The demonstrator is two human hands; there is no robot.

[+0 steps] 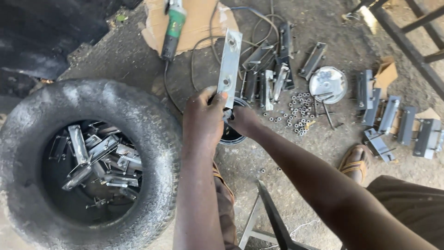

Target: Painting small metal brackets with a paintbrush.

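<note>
Hands (222,118) apparently grip metal bracket (230,62).

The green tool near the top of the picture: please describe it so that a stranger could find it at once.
Start at the big black tyre on the left and look up and to the right, to the torn cardboard sheet on the ground. The angle grinder lies on it, the only green thing among grey metal parts, with a dark cable trailing from its lower end.
</note>
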